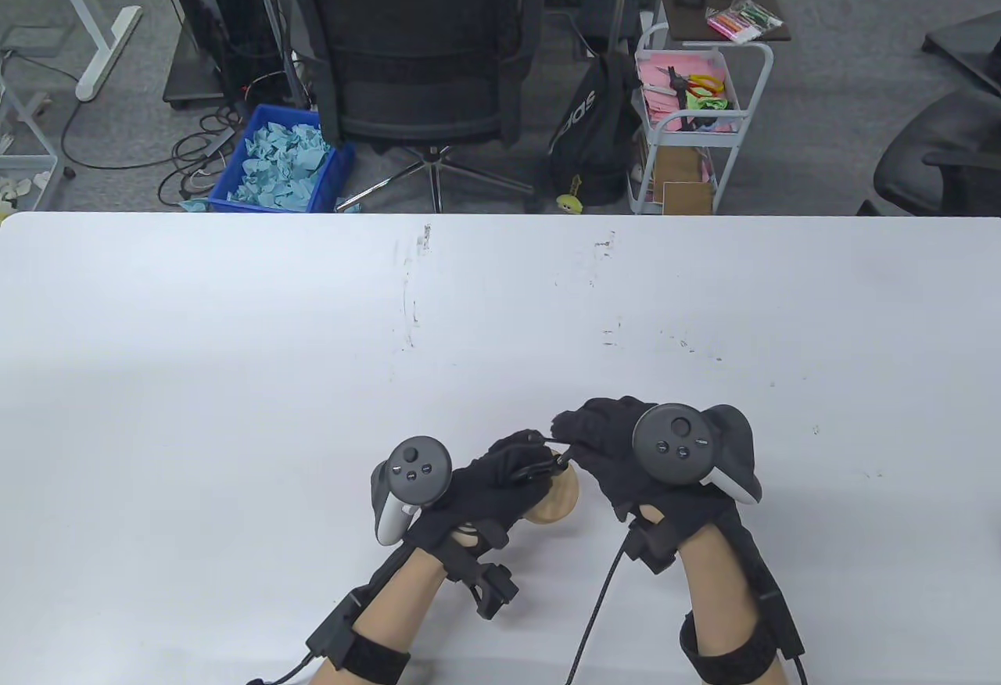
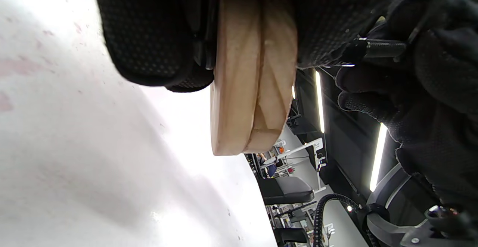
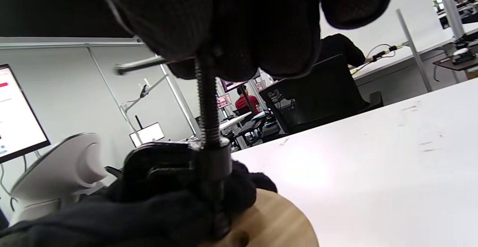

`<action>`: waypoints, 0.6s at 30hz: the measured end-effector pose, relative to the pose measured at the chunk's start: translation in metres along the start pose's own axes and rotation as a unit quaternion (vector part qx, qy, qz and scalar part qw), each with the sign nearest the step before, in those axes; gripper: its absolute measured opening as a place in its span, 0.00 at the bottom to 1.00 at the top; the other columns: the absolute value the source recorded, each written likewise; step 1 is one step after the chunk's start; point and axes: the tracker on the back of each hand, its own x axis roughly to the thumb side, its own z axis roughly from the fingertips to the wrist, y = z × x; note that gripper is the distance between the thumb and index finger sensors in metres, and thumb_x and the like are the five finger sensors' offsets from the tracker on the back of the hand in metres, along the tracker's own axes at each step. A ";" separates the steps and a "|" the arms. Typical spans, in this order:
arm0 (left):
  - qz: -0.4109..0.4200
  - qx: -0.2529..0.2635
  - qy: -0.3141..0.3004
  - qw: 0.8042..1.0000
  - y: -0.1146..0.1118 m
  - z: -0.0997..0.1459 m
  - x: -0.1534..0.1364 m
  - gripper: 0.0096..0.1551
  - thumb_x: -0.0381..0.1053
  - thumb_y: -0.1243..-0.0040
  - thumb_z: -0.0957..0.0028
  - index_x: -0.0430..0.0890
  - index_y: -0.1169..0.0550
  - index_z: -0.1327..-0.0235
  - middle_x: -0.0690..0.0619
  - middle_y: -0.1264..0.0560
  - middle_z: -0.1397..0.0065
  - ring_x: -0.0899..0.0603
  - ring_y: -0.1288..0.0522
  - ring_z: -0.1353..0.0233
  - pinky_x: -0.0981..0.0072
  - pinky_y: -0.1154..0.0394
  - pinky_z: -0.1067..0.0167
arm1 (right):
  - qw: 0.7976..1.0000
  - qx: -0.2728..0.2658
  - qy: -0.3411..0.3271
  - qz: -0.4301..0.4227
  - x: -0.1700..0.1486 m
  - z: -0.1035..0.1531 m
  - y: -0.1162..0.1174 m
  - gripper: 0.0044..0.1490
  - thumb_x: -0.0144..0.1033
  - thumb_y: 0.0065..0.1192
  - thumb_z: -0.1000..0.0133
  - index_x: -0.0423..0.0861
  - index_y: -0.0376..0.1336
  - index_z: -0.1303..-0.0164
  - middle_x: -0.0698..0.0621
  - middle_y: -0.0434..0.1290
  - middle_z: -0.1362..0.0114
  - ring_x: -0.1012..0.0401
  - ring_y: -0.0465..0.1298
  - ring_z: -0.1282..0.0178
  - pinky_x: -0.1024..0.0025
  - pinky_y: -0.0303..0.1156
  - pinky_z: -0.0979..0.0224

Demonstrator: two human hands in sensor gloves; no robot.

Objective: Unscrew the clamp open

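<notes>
At lower centre, the right hand (image 1: 626,454) pinches the thin metal crossbar (image 3: 140,64) atop the threaded screw (image 3: 207,101); the left hand (image 1: 485,493) grips the black metal clamp (image 3: 164,161) and round wooden discs (image 2: 250,71) above the white worktop (image 1: 235,372). Judged risk: loosened discs slip free and drop.

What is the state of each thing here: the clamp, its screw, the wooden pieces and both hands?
Clamp: held off the table, on the wooden discs.
Screw: long threaded length exposed above the clamp body.
Screw's crossbar: pinched by the right hand.
Wooden discs: two, stacked face to face.
Left hand: grips the clamp and discs.
</notes>
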 end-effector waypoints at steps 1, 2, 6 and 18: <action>0.001 0.002 0.001 1.000 0.001 0.000 0.000 0.23 0.53 0.33 0.46 0.54 0.22 0.38 0.45 0.35 0.21 0.43 0.13 0.42 0.73 0.14 0.45 | 1.000 0.000 -0.005 -0.004 0.001 0.000 0.000 0.25 0.38 0.64 0.51 0.59 0.72 0.43 0.54 0.72 0.33 0.48 0.75 0.36 0.42 0.63 0.28; 0.000 0.004 0.001 1.000 0.002 0.000 0.000 0.23 0.53 0.34 0.46 0.54 0.22 0.38 0.45 0.35 0.21 0.43 0.13 0.42 0.73 0.14 0.45 | 1.000 0.000 -0.006 -0.010 0.001 0.000 0.001 0.24 0.36 0.64 0.51 0.59 0.72 0.44 0.54 0.71 0.32 0.48 0.75 0.34 0.42 0.62 0.28; 0.002 0.009 0.003 1.000 0.004 0.001 -0.001 0.23 0.53 0.33 0.47 0.54 0.23 0.38 0.45 0.35 0.21 0.43 0.13 0.42 0.73 0.14 0.45 | 1.000 0.006 -0.005 -0.030 0.001 -0.001 0.003 0.21 0.31 0.62 0.51 0.59 0.73 0.51 0.53 0.69 0.30 0.47 0.72 0.30 0.41 0.62 0.28; -0.020 0.020 0.004 1.000 0.008 0.001 -0.002 0.23 0.52 0.33 0.46 0.54 0.22 0.38 0.45 0.35 0.21 0.43 0.13 0.42 0.73 0.14 0.45 | 0.997 0.044 0.038 -0.041 -0.014 0.001 0.002 0.43 0.61 0.64 0.53 0.51 0.62 0.30 0.50 0.65 0.28 0.45 0.71 0.31 0.42 0.62 0.28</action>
